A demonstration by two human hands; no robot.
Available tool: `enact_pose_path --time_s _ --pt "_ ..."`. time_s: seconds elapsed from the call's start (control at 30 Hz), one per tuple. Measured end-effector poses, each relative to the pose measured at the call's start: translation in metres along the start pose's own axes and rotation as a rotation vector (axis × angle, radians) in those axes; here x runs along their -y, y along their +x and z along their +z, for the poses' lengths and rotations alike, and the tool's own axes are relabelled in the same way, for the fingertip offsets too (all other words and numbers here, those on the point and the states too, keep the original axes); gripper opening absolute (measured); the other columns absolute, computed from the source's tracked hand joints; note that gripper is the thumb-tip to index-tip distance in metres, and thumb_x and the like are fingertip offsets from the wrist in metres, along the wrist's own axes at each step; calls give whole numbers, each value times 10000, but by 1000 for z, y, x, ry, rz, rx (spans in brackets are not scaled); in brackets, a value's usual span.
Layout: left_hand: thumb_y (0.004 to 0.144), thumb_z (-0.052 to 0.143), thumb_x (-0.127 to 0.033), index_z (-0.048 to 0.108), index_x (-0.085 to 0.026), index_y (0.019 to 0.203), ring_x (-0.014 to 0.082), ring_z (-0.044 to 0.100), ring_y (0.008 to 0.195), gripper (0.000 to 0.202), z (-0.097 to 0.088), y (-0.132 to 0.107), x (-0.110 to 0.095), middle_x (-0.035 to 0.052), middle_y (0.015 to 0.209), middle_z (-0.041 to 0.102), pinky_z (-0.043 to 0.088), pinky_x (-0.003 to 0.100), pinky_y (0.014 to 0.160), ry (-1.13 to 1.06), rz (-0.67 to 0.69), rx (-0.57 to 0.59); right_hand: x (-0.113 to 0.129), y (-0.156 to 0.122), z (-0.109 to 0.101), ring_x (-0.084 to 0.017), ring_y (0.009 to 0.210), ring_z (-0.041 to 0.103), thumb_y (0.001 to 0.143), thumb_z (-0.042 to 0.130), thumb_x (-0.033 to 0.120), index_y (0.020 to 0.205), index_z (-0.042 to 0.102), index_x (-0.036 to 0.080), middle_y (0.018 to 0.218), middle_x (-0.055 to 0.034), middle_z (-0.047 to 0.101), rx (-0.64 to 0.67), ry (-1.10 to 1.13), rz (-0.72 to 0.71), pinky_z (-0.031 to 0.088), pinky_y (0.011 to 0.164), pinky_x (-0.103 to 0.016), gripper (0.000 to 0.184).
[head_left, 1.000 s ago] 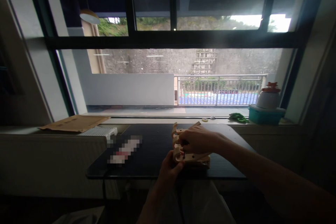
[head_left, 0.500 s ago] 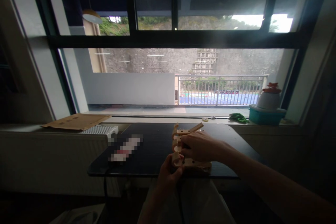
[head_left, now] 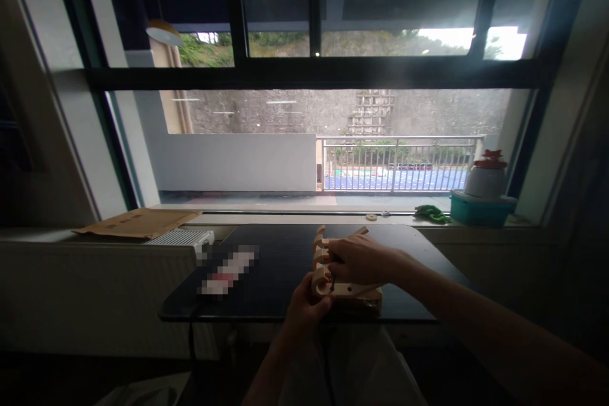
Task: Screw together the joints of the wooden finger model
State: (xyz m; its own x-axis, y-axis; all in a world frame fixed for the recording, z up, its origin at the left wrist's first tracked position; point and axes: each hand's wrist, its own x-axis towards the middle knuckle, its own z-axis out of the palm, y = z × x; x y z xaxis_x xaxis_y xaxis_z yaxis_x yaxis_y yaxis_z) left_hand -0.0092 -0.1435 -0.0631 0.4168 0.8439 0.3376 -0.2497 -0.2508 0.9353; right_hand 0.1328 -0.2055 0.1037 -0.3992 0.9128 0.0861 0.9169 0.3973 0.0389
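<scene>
The dark tabletop (head_left: pixel 280 254) is spreading out between a pixelated patch (head_left: pixel 228 273) on its left part and a pale wooden piece (head_left: pixel 340 292) right of its middle. Its near edge is running across just in front of the wooden piece, and the window sill (head_left: pixel 285 219) is bounding it at the far end. Room is opening mainly to the left of the wooden piece, while the right forearm (head_left: pixel 457 304) is crossing the table's right portion.

The wooden piece is lying at the near side of the table, its curled ends pointing left, one slat slanting up at the back. The left hand (head_left: pixel 304 304) is grasping its near left corner — the thumb is pressing at the front, beside the nearest curl. The right hand (head_left: pixel 356 259) is sitting over the middle of the piece, fingers bent down; whether they are pinching anything I cannot tell, though a thin dark shape is showing just below them, near a hole in the wood.

A brown envelope (head_left: pixel 143 222) is resting at the left end of the sill, carrying dark print too small to read. Pixelation is hiding whatever the patch is covering. At the right, a white container (head_left: pixel 485 181) with an orange-red top is standing on a teal box (head_left: pixel 480 209) — a green cloth-like thing (head_left: pixel 431 214) is lying just beside it.
</scene>
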Motion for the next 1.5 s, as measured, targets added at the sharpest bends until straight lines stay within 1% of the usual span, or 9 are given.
enact_pose_path --time_s 0.17,0.27,0.37,0.5,0.67,0.8,1.0,1.27,1.5 --pt "655 737 -273 590 -165 882 131 561 694 291 0 -4 5 -12 770 595 444 215 640 -15 8 -46 -4 7 0 -173 674 604 848 437 327 892 634 164 759 -65 673 21 -20 34 341 635 -276 259" --pt "620 765 -288 616 -172 863 138 556 709 309 -1 -4 4 -11 796 576 450 215 638 11 21 -86 -5 10 4 -179 658 602 863 403 368 824 645 157 737 -73 667 3 -36 65 344 616 -282 324" --pt "601 784 -304 620 -167 845 148 557 703 325 -4 -1 1 -5 784 578 446 224 622 39 -26 -30 -5 12 3 -186 662 600 880 367 420 847 659 148 748 -89 668 9 -40 78 347 595 -283 400" --pt "634 774 -308 605 -159 874 150 558 704 329 -7 4 2 -6 763 595 432 233 643 38 -48 60 -5 14 -11 -164 636 577 820 478 398 913 671 193 777 -52 677 63 -40 37 329 530 -258 297" --pt "654 761 -321 611 -153 880 160 561 730 319 -6 3 4 6 778 610 433 241 664 77 -41 35 2 15 -30 -131 638 558 770 533 264 899 686 233 814 -5 685 183 -38 -23 314 503 -229 203" --pt "613 783 -320 624 -154 856 166 568 729 335 -4 1 3 3 780 608 441 244 667 87 -32 -3 8 16 -24 -174 733 600 819 482 265 970 671 174 895 -76 689 129 -83 -38 336 533 -244 258" --pt "628 775 -313 610 -157 854 155 572 711 320 -3 1 3 -12 740 616 444 236 663 37 -43 28 6 17 -9 -210 798 618 879 410 355 1009 660 161 920 -104 684 72 -78 25 365 569 -259 342" --pt "658 757 -309 615 -152 881 152 567 725 307 -4 2 2 -2 762 636 442 228 663 88 -14 26 9 19 -29 -151 688 578 782 543 299 909 692 236 857 -18 691 158 -87 8 358 561 -246 206" --pt "671 748 -305 598 -155 883 139 548 704 300 -3 -2 2 -11 743 616 431 218 654 75 -15 37 11 15 -25 -176 759 589 813 496 264 966 672 169 915 -80 683 149 -80 9 359 570 -250 252"
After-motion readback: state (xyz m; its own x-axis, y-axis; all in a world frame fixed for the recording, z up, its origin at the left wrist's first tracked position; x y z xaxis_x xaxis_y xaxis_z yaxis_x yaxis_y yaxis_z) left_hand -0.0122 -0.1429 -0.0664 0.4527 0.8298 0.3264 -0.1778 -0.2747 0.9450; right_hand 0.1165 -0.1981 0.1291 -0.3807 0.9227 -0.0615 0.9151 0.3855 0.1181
